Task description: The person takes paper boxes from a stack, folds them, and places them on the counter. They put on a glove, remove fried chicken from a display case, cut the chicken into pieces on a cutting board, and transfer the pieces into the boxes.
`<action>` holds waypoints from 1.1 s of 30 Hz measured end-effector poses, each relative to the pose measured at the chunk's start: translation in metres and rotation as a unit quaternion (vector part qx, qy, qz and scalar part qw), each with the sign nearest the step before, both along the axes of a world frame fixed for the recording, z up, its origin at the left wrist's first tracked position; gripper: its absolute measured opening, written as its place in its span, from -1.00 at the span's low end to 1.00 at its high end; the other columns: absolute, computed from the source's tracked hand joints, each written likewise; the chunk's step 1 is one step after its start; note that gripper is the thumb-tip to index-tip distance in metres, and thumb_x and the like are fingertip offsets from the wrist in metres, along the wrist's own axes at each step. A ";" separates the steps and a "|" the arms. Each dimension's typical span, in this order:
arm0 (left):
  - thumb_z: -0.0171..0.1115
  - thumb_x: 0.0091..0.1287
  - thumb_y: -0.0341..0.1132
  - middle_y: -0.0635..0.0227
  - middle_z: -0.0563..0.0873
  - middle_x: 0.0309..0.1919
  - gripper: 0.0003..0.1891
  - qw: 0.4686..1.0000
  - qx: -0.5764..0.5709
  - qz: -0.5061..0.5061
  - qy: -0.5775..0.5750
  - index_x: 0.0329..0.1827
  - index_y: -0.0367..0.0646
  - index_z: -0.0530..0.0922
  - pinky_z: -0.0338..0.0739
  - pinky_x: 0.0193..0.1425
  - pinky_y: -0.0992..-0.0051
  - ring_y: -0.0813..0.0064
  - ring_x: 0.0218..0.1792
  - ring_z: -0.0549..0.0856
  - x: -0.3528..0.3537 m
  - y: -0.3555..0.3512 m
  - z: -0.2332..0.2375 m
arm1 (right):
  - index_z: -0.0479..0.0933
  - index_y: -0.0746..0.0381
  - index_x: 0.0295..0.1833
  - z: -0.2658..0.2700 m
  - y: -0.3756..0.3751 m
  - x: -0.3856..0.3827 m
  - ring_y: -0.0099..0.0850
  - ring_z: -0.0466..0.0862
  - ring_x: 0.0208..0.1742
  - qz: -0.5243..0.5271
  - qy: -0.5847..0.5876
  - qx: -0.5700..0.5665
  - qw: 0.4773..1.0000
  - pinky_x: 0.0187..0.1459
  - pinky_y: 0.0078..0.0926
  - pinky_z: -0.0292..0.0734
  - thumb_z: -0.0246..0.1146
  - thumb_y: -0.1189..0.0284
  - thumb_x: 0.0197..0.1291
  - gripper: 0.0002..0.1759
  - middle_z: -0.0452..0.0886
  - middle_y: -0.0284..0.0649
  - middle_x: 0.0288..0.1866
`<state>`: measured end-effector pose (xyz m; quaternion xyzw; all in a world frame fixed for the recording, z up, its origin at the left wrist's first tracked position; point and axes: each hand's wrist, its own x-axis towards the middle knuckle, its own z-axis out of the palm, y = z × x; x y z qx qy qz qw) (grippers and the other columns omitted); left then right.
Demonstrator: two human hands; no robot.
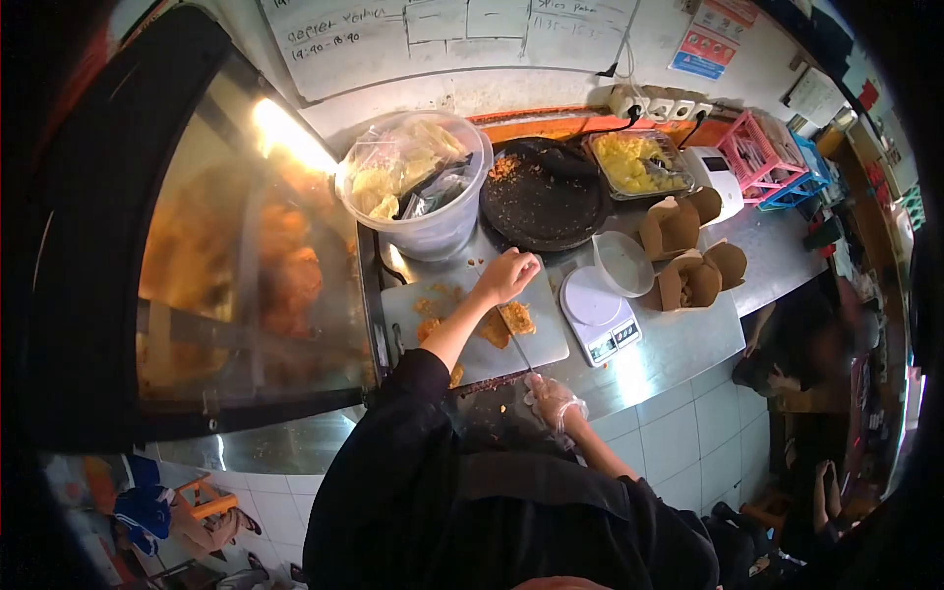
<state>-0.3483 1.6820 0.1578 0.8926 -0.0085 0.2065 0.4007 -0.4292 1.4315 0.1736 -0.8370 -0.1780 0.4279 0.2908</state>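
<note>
In my right hand (554,401), covered by a clear plastic glove, is a knife (518,344), held by its handle. Its blade reaches over the white cutting board (546,290), beside a piece of breaded fried food (517,317). My left hand (508,276), bare, hangs over the board near the blade's far end. Its fingers are curled, and the inside of the hand is hidden. Another fried piece (495,331) lies left of the blade, and several more pieces and crumbs are partly covered by my left arm.
Left stands a lit glass display case (246,246). Behind the board are a clear tub (433,231) of bags and a black round pan (541,221). Right are a kitchen scale (597,313), a plastic bowl (623,264), cardboard boxes (671,228) and a yellow-filled container (639,162). People are nearby.
</note>
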 end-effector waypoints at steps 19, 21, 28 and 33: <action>0.06 0.38 -0.22 0.28 0.56 -0.36 -0.79 0.999 -0.054 0.009 0.003 -0.15 -0.18 0.51 0.39 -0.11 0.39 0.34 -0.26 0.49 -0.015 0.006 0.021 | 0.51 0.27 -0.16 0.020 -0.004 -0.016 -0.17 0.57 -0.41 -0.087 0.162 0.055 0.981 -0.29 -0.24 0.45 -0.21 -0.20 0.34 -0.27 0.57 -0.06 -0.42; 0.06 0.38 -0.23 0.28 0.55 -0.37 -0.80 0.999 -0.051 0.005 0.017 -0.14 -0.17 0.51 0.39 -0.12 0.39 0.34 -0.27 0.49 -0.023 0.007 -0.004 | 0.51 0.28 -0.16 0.015 -0.001 -0.012 -0.10 0.60 -0.38 0.016 0.065 0.015 0.998 -0.25 -0.19 0.46 -0.24 -0.20 0.35 -0.26 0.59 0.00 -0.39; 0.07 0.37 -0.22 0.28 0.53 -0.53 -0.83 0.999 -0.032 0.023 -0.017 -0.21 -0.13 0.47 0.38 -0.16 0.30 0.28 -0.35 0.48 -0.017 0.022 -0.029 | 0.52 0.27 -0.17 -0.017 0.019 -0.020 0.04 0.63 -0.19 0.060 -0.067 0.002 0.996 -0.14 -0.05 0.44 -0.30 -0.11 0.39 -0.30 0.61 0.09 -0.30; 0.03 0.39 -0.14 0.26 0.56 -0.44 -0.74 0.996 -0.068 0.032 -0.038 -0.16 -0.16 0.51 0.39 -0.10 0.35 0.30 -0.30 0.51 -0.020 0.020 -0.007 | 0.53 0.27 -0.14 -0.002 0.012 -0.012 -0.03 0.62 -0.19 0.007 0.048 0.024 0.999 -0.15 -0.16 0.45 -0.28 -0.20 0.35 -0.24 0.62 0.07 -0.28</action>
